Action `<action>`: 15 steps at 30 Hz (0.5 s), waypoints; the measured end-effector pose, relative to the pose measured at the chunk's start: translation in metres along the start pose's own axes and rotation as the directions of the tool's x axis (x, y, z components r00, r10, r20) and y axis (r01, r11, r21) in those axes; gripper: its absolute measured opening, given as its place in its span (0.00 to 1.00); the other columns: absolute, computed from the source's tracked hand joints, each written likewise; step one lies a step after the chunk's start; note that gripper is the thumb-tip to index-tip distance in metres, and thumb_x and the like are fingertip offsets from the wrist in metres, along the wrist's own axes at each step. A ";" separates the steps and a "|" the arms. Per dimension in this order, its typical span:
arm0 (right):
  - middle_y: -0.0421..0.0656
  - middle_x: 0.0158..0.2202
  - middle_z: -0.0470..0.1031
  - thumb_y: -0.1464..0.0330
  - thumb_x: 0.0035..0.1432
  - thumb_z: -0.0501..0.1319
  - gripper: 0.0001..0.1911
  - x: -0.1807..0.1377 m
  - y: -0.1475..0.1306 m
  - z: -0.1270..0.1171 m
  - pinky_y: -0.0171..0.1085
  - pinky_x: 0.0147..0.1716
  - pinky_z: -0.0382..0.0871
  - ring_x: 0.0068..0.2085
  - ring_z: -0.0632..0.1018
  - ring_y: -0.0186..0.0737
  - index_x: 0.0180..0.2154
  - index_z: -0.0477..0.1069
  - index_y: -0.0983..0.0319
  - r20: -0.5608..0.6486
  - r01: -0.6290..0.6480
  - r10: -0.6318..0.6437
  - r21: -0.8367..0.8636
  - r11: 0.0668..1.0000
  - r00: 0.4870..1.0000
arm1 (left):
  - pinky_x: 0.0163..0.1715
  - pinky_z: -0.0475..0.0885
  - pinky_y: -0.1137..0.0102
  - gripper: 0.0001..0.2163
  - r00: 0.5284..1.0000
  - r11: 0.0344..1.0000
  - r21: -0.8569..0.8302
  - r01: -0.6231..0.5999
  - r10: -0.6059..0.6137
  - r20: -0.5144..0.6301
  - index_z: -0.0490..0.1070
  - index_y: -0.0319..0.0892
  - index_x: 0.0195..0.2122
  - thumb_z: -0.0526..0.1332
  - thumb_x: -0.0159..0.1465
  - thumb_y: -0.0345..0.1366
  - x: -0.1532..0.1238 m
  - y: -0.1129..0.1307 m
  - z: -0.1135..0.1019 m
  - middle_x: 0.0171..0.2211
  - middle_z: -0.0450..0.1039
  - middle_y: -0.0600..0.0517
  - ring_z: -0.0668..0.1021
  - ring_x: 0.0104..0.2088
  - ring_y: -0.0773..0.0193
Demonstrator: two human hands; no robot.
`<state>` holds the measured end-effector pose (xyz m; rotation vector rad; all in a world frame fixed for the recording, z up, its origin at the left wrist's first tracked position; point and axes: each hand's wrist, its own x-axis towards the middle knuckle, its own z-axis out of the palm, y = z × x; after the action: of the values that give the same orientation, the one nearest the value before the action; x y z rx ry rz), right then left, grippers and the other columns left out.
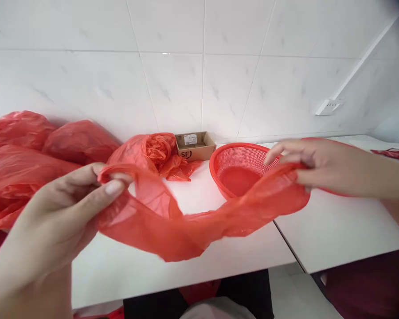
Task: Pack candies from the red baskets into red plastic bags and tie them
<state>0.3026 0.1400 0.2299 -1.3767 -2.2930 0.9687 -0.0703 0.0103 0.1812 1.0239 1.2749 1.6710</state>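
Note:
A thin red plastic bag point(189, 235) hangs stretched between my two hands above the white table, sagging in the middle. On the left, my left hand point(69, 204) pinches one end of it between thumb and fingers. My right hand point(306, 164) grips the other end, its fingers bent over the film and partly apart. Just behind the bag's right half stands a red plastic colander point(216, 170), close to my right fingertips. The film hides part of the colander's front.
Several stuffed red plastic bags point(26, 164) pile up at the left, and a crumpled one point(136, 150) lies mid-table. Beside it is an open cardboard box point(199, 153). Another red basin point(335, 191) sits behind my right arm. A seam point(289, 246) divides the tabletops; a tiled wall point(173, 88) stands behind.

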 end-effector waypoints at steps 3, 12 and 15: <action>0.39 0.30 0.77 0.69 0.57 0.59 0.13 0.016 -0.017 -0.012 0.33 0.21 0.65 0.23 0.73 0.32 0.44 0.69 0.51 -0.088 0.027 -0.037 -0.104 0.994 0.995 | 0.28 0.75 0.80 0.06 0.990 0.990 0.090 -0.110 0.100 0.102 0.75 0.40 0.29 0.71 0.54 0.33 0.014 0.015 0.006 0.25 0.76 0.54 0.75 0.25 0.72; 0.38 0.29 0.74 0.65 0.57 0.63 0.11 0.051 -0.049 -0.017 0.34 0.27 0.67 0.27 0.73 0.29 0.42 0.73 0.59 0.184 0.102 -0.074 -0.149 0.984 0.980 | 0.39 0.76 0.74 0.07 0.972 0.995 0.058 -0.082 0.067 0.226 0.76 0.38 0.35 0.66 0.61 0.37 0.015 0.022 0.012 0.38 0.79 0.50 0.79 0.37 0.64; 0.39 0.30 0.74 0.65 0.51 0.68 0.11 0.057 -0.068 -0.007 0.36 0.31 0.70 0.33 0.77 0.36 0.39 0.73 0.58 0.143 0.165 -0.151 -0.086 0.983 0.978 | 0.47 0.73 0.67 0.06 0.949 0.998 -0.006 -0.065 0.064 0.307 0.75 0.43 0.40 0.62 0.64 0.37 0.018 0.019 0.024 0.48 0.76 0.50 0.78 0.47 0.59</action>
<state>0.2327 0.1706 0.2766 -1.1742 -2.5376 0.9372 -0.0573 0.0314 0.2059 1.2843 1.0490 1.4856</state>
